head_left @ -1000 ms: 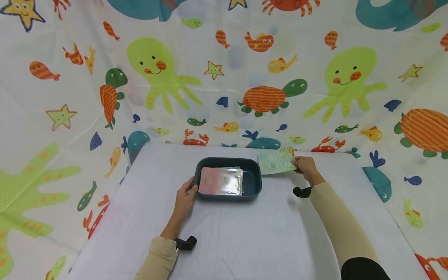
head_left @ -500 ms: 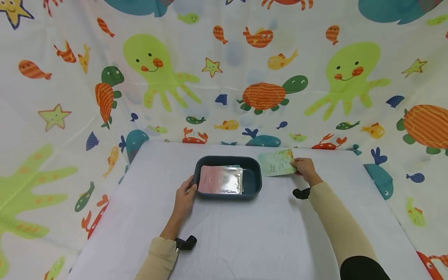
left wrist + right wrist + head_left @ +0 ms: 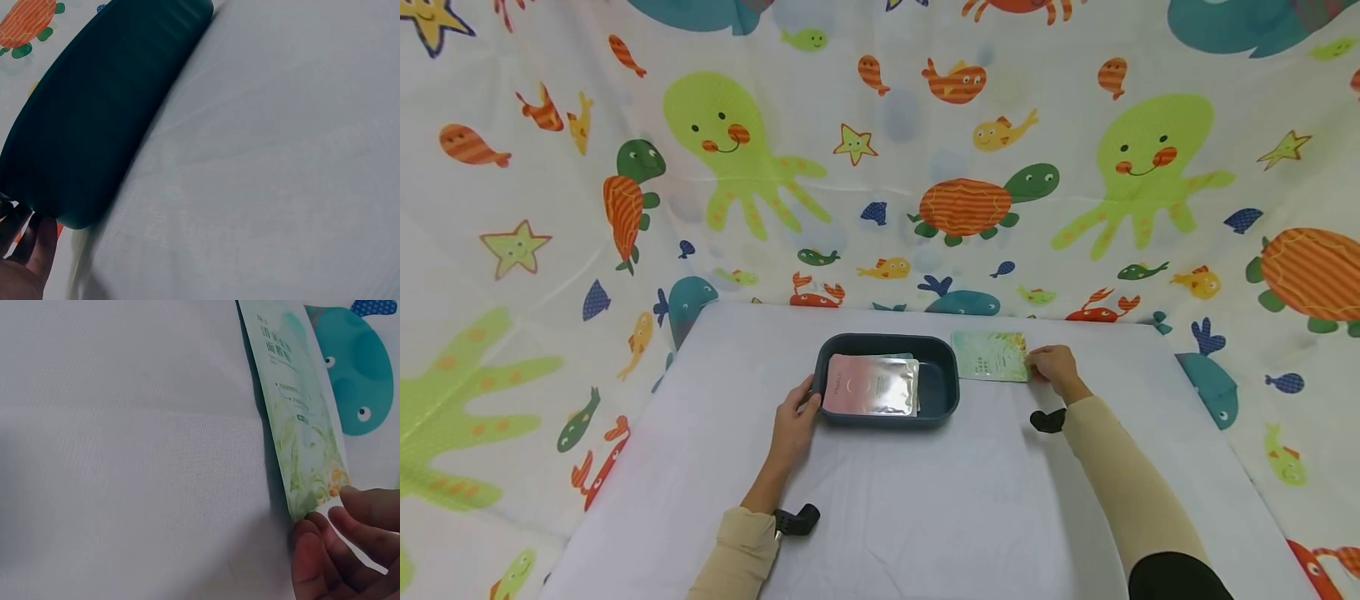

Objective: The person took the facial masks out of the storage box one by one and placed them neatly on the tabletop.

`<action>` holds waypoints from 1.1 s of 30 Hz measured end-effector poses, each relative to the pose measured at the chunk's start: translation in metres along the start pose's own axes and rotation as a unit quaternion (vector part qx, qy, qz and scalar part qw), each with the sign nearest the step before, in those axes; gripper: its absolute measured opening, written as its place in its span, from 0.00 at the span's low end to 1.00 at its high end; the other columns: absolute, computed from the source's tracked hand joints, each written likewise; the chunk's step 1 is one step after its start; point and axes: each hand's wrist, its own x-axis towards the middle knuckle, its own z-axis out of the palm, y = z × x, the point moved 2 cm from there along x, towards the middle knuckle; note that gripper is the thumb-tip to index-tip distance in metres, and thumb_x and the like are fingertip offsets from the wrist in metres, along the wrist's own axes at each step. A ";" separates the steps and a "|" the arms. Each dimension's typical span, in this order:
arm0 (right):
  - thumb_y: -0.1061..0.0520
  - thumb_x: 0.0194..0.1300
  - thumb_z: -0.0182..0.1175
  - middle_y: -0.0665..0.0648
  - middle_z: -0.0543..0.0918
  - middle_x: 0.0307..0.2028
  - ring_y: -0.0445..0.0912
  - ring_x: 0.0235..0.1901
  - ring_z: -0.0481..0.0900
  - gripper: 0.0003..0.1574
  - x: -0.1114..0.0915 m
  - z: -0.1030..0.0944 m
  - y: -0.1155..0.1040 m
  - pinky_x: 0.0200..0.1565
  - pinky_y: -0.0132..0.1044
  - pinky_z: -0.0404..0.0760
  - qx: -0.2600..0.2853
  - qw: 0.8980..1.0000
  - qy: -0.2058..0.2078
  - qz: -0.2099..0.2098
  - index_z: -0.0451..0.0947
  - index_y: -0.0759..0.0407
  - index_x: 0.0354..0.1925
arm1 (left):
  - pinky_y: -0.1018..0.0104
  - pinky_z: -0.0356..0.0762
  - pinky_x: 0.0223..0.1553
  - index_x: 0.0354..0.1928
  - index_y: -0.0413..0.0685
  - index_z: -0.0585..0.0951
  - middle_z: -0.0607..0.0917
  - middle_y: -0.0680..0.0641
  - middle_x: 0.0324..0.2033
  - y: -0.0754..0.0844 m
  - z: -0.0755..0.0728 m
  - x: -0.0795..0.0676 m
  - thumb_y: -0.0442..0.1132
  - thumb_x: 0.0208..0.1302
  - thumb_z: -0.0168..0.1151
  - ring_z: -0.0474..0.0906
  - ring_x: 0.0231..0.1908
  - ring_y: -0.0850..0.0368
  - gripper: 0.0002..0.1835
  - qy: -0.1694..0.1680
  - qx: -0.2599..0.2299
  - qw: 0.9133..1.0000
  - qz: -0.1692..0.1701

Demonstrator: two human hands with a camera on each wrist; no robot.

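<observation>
Green packet (image 3: pixel 990 357) lies between right hand (image 3: pixel 1055 367), pinching its edge, and left hand (image 3: pixel 794 425), gripping a tray (image 3: pixel 938 392).

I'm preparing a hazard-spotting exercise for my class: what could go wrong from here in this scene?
The left hand holds the dark tray at one end only, so lifting might tip it.

The pink packet lies loosely atop another in the tray; a jolt could slide it off.

The green packet is thin, and the right hand is at its edge; a careless push might bend it.
</observation>
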 end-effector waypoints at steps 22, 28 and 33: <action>0.50 0.75 0.48 0.68 0.77 0.54 0.47 0.40 0.79 0.30 -0.023 0.001 -0.032 0.39 0.28 0.81 -0.001 0.997 -0.037 -0.068 0.67 0.69 0.65 | 0.46 0.70 0.64 0.70 0.36 0.65 0.71 0.35 0.66 -0.002 0.001 0.001 0.36 0.74 0.50 0.69 0.65 0.41 0.25 0.006 0.003 1.000 -0.002; 0.50 0.76 0.48 0.70 0.76 0.57 0.48 0.42 0.79 0.30 -0.030 0.008 -0.044 0.39 0.27 0.81 -0.004 0.994 -0.064 -0.093 0.66 0.69 0.65 | 0.46 0.70 0.63 0.70 0.36 0.65 0.72 0.34 0.65 -0.002 0.001 0.000 0.37 0.74 0.50 0.69 0.65 0.40 0.25 0.005 -0.001 1.000 0.002; 0.48 0.76 0.48 0.71 0.75 0.58 0.50 0.45 0.79 0.30 -0.035 0.013 -0.053 0.42 0.29 0.82 -0.002 0.991 -0.082 -0.103 0.66 0.68 0.65 | 0.45 0.70 0.63 0.69 0.36 0.66 0.72 0.34 0.65 -0.002 0.001 0.000 0.37 0.74 0.51 0.70 0.64 0.40 0.25 0.010 0.002 1.000 0.007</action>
